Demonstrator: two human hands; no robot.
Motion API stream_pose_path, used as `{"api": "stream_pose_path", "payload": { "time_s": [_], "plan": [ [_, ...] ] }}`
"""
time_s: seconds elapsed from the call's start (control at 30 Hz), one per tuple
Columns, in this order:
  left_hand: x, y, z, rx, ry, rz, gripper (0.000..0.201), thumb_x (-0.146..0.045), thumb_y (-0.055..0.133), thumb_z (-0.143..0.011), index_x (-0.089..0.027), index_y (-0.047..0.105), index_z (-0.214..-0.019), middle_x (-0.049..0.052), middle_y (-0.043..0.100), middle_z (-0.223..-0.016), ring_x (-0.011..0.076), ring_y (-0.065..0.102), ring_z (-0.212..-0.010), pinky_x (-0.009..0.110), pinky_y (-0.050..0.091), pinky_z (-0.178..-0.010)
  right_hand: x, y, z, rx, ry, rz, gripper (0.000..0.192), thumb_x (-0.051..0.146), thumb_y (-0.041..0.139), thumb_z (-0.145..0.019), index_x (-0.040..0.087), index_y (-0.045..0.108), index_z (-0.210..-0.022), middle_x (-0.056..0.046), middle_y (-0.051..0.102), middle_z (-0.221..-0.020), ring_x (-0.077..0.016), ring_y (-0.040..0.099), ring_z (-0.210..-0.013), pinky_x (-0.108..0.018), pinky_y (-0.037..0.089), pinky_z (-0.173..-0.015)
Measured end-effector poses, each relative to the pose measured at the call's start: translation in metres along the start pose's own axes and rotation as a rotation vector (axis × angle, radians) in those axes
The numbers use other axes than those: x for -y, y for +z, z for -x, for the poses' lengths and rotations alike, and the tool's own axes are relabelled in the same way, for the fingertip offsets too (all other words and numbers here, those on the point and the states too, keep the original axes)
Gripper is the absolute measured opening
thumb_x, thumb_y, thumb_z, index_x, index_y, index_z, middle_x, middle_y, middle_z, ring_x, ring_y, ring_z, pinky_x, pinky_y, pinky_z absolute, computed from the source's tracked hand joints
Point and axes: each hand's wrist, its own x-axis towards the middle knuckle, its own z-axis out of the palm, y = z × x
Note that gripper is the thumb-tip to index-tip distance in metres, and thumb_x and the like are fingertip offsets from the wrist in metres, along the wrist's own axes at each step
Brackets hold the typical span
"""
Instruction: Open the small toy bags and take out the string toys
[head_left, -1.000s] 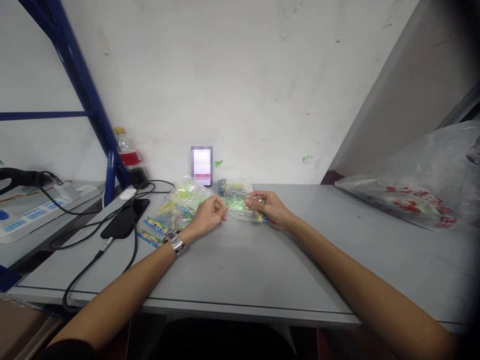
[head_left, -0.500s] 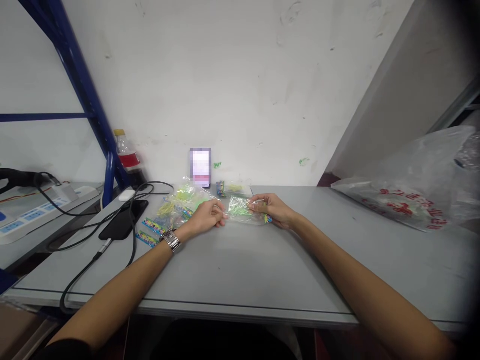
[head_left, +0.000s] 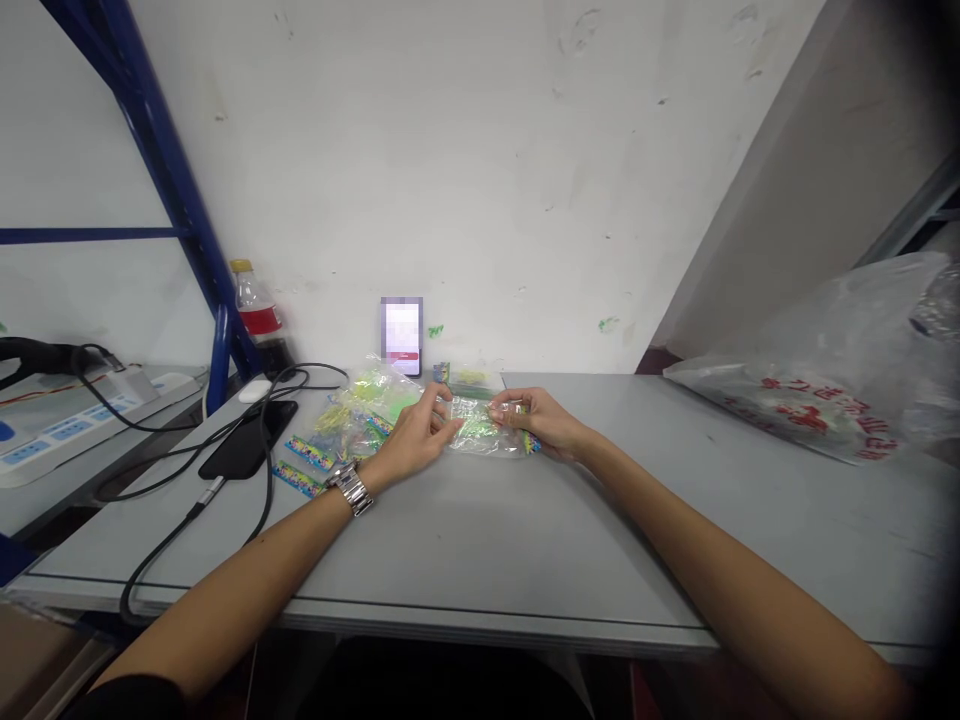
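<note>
Between my two hands lies a small clear plastic bag (head_left: 480, 432) with light green pieces inside, just above or on the grey table. My left hand (head_left: 417, 432) pinches its left end, thumb and fingers closed. At the other end my right hand (head_left: 541, 424) grips the bag near a colourful printed strip. Left of my left hand is a larger clear bag (head_left: 367, 385) with yellow and green pieces. Colourful printed strips (head_left: 310, 453) lie beside it. Behind my hands rests another small clear packet (head_left: 472, 378) with yellowish contents.
A lit phone (head_left: 402, 335) leans on the wall. To the left are a dark phone (head_left: 247, 440), black cables (head_left: 268, 480), a cola bottle (head_left: 259, 315) and a power strip (head_left: 75, 435). A white plastic bag with red print (head_left: 810, 390) lies at the right.
My left hand has shifted slightly and turned, its thumb and fingers now on the bag's left end. The bag looks more spread between my hands. My right hand has hardly moved.
</note>
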Motion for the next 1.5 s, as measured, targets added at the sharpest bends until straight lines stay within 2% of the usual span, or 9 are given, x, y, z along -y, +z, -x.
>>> {"api": "stream_pose_path", "payload": {
  "time_s": [0.13, 0.37, 0.53, 0.7, 0.97, 1.13, 1.5],
  "plan": [
    [0.005, -0.001, -0.002, -0.046, -0.016, -0.004, 0.017, -0.019, 0.051, -0.086, -0.021, 0.046, -0.102, -0.006, 0.054, -0.067, 0.0113, 0.064, -0.058, 0.022, 0.044, -0.060, -0.004, -0.002, -0.002, 0.019, 0.010, 0.008, 0.049, 0.049, 0.085, -0.056, 0.015, 0.066, -0.086, -0.002, 0.064, -0.068, -0.0134, 0.056, -0.061, -0.025, 0.039, -0.053],
    [0.009, 0.000, -0.003, -0.046, 0.000, -0.045, 0.022, -0.012, 0.046, -0.084, -0.020, 0.054, -0.103, -0.005, 0.064, -0.066, 0.0114, 0.066, -0.059, 0.023, 0.047, -0.066, -0.003, -0.009, -0.001, 0.036, 0.052, 0.086, 0.052, 0.051, 0.084, -0.057, 0.016, 0.064, -0.089, -0.001, 0.064, -0.060, -0.0108, 0.050, -0.052, -0.025, 0.035, -0.050],
    [0.009, 0.002, -0.002, -0.069, 0.014, -0.089, 0.024, -0.013, 0.045, -0.085, -0.020, 0.056, -0.104, -0.005, 0.064, -0.062, 0.0127, 0.066, -0.061, 0.023, 0.047, -0.069, 0.001, -0.015, 0.000, 0.051, 0.085, 0.181, 0.051, 0.053, 0.083, -0.057, 0.017, 0.064, -0.088, -0.001, 0.063, -0.059, -0.0122, 0.051, -0.054, -0.024, 0.031, -0.047],
    [0.008, 0.004, -0.002, -0.116, -0.007, -0.065, 0.021, -0.014, 0.046, -0.085, -0.020, 0.058, -0.101, -0.003, 0.066, -0.067, 0.0140, 0.068, -0.063, 0.025, 0.048, -0.070, 0.001, -0.024, -0.001, 0.043, 0.057, 0.310, 0.050, 0.059, 0.078, -0.060, 0.017, 0.065, -0.086, -0.001, 0.061, -0.058, -0.0104, 0.044, -0.050, -0.024, 0.025, -0.044],
    [0.001, 0.002, -0.003, -0.281, -0.032, -0.078, 0.015, -0.014, 0.048, -0.086, -0.020, 0.059, -0.093, -0.002, 0.067, -0.063, 0.0163, 0.068, -0.066, 0.029, 0.048, -0.074, 0.007, -0.030, 0.003, 0.131, 0.059, 0.439, 0.049, 0.057, 0.075, -0.064, 0.016, 0.067, -0.088, -0.002, 0.061, -0.059, -0.0095, 0.042, -0.050, -0.022, 0.025, -0.041],
    [0.003, 0.000, -0.005, -0.294, -0.060, -0.047, 0.010, -0.014, 0.048, -0.086, -0.018, 0.057, -0.086, 0.000, 0.069, -0.073, 0.0149, 0.067, -0.062, 0.028, 0.047, -0.069, 0.006, -0.037, 0.003, 0.119, 0.039, 0.495, 0.047, 0.056, 0.074, -0.065, 0.016, 0.068, -0.088, -0.002, 0.061, -0.058, -0.0103, 0.043, -0.050, -0.022, 0.028, -0.040],
    [0.007, 0.003, -0.004, -0.323, -0.023, 0.007, 0.008, -0.016, 0.048, -0.087, -0.019, 0.056, -0.087, 0.000, 0.068, -0.072, 0.0136, 0.066, -0.063, 0.027, 0.048, -0.070, 0.003, -0.045, 0.001, 0.121, 0.092, 0.586, 0.044, 0.054, 0.075, -0.064, 0.017, 0.069, -0.086, -0.004, 0.064, -0.059, -0.0113, 0.046, -0.049, -0.024, 0.031, -0.041]
  ]
}}
